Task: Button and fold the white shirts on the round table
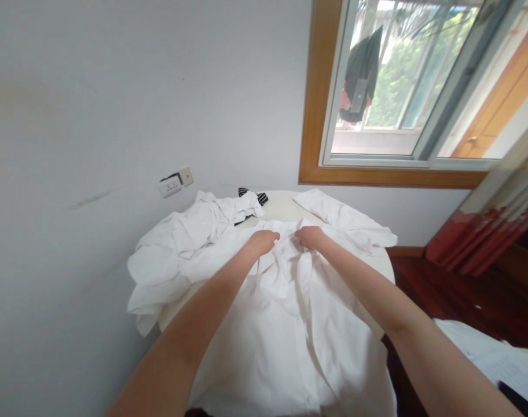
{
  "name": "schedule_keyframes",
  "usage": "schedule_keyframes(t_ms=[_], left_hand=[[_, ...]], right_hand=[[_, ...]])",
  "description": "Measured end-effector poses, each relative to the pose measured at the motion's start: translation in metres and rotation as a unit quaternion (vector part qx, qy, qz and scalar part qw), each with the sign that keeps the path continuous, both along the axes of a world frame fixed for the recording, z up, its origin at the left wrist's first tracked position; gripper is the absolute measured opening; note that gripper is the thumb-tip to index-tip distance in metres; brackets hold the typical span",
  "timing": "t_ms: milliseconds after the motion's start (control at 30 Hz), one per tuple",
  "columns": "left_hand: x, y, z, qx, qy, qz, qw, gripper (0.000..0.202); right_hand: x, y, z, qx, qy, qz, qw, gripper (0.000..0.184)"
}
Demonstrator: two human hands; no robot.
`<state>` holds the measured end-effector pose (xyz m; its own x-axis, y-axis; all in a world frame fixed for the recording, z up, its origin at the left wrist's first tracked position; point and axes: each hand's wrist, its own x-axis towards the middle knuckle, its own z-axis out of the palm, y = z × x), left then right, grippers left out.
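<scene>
A white button shirt (285, 324) lies spread on a small round table (385, 266), its front placket running toward me. My left hand (264, 239) is closed on the shirt's fabric near the collar end. My right hand (310, 236) is closed on the fabric a little to the right of it. Both arms reach straight out over the shirt.
A crumpled white garment (190, 237) lies at the table's left, with a black-and-white striped piece (257, 197) behind it. A wall socket (171, 185) sits on the grey wall. A wood-framed window (398, 92) is at the upper right, red-brown furniture (476, 249) at the right.
</scene>
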<state>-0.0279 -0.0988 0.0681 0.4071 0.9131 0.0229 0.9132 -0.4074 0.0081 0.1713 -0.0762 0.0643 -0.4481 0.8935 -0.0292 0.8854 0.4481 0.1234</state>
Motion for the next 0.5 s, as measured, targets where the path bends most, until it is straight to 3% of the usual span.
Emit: schedule_keyframes(t_ms=[100,233,333,500], left_hand=[[0.003,0.009,0.004,0.012,-0.023,0.023,0.999,0.019],[0.004,0.026,0.001,0.066,-0.105,0.097,0.987,0.026],[0.005,0.036,-0.011,0.098,-0.179,0.145,0.968,0.027],[0.011,0.038,-0.039,0.085,-0.142,0.107,0.980,0.034]], right_hand=[[0.000,0.002,0.002,-0.002,0.005,-0.009,1.000,0.026],[0.002,0.005,0.009,0.005,0.026,-0.015,1.000,0.025],[0.005,0.008,0.018,0.027,0.053,-0.030,0.998,0.027],[-0.001,0.021,0.023,0.094,0.199,-0.123,0.968,0.028]])
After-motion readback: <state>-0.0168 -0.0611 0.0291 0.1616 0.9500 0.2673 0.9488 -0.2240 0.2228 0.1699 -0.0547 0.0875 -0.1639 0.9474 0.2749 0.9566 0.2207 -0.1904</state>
